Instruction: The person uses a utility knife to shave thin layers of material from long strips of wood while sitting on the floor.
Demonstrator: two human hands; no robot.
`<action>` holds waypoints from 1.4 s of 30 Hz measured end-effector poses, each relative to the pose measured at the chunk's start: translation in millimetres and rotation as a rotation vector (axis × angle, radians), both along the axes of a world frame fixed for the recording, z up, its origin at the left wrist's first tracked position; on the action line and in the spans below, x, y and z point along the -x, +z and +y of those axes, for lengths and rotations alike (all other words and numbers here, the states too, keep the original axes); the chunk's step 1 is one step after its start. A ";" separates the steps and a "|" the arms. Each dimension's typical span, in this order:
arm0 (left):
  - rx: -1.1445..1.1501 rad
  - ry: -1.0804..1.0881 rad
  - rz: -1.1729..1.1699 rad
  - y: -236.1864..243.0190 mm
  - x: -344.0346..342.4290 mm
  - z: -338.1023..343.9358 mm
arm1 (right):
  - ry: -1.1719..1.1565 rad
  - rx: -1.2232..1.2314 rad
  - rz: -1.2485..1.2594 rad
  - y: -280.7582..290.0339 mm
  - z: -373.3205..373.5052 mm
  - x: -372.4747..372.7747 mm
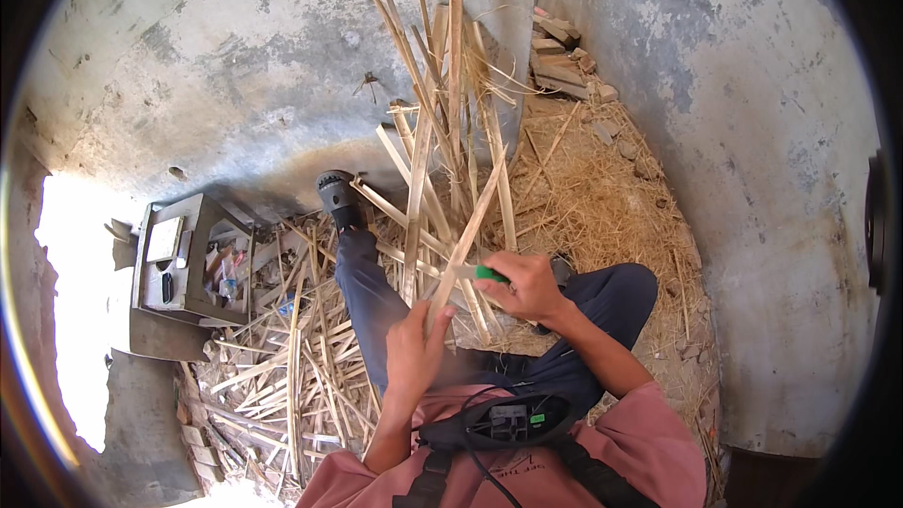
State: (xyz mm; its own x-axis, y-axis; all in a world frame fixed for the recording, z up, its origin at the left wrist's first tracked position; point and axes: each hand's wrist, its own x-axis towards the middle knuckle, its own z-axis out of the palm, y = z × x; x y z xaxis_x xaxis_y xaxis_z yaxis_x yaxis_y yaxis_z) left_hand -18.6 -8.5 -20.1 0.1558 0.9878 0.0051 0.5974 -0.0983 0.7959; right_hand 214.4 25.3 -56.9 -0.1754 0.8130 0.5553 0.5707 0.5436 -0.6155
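My left hand (414, 350) is closed around the near end of a pale split strip (480, 199), which looks like bamboo and slants up and away to the right. In my right hand (529, 290) is a knife with a green handle (490, 274). Its short blade (466, 271) points left and lies against the strip a little beyond my left fingers; the cutting edge is too small to make out. Just past my hands, several long strips (455, 56) stand in a bundle, leaning on the wall.
Cut strips (310, 372) litter the floor at my left, and fine shavings (611, 193) cover it at right. A small open cabinet (196, 259) with odds and ends stands at far left. Wood blocks (562, 66) are piled in the corner. My legs are spread around the work.
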 end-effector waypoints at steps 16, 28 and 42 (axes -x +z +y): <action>-0.023 0.010 -0.046 2.9 -13.0 4.8 | 0.020 -0.032 -0.060 6.5 -5.7 12.8; 0.048 -0.036 -0.044 4.4 -1.5 -3.6 | -0.322 -0.122 0.047 14.7 14.1 -21.8; 0.129 -0.101 -0.218 -4.6 3.4 0.4 | 0.017 0.024 0.050 3.4 0.2 3.1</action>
State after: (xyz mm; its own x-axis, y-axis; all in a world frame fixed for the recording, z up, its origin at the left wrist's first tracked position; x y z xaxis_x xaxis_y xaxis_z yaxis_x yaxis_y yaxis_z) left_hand -22.0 -8.1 -24.7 0.2625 0.9620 -0.0753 0.4025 -0.0383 0.9146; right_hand 211.3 25.5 -53.5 -0.1620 0.8231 0.5442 0.5300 0.5378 -0.6556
